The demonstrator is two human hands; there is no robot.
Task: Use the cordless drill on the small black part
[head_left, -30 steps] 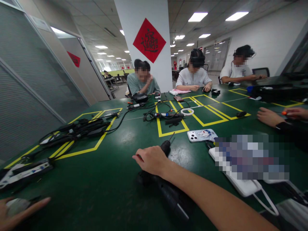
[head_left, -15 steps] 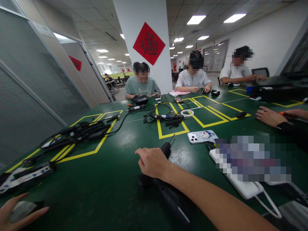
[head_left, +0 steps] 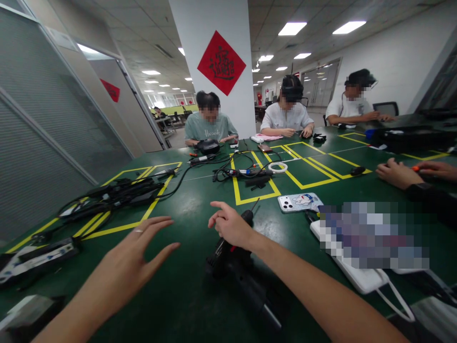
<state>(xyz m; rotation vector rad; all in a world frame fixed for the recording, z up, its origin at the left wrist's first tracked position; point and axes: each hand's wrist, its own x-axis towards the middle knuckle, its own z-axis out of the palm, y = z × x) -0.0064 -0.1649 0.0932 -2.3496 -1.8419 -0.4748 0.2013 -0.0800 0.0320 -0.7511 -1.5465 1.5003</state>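
Drill (head_left: 246,281) toward the tabletop's (head_left: 167,305) near edge might roll if nudged by the right hand (head_left: 233,228), grip unclear; left hand (head_left: 130,257) empty, spread.

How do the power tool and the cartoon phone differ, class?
The power tool is mostly black; the phone is pale with a cartoon print. The power tool is bulky, with a thin bit; the phone is flat. The right hand is over the power tool; none touches the phone. Both lie on the green table.
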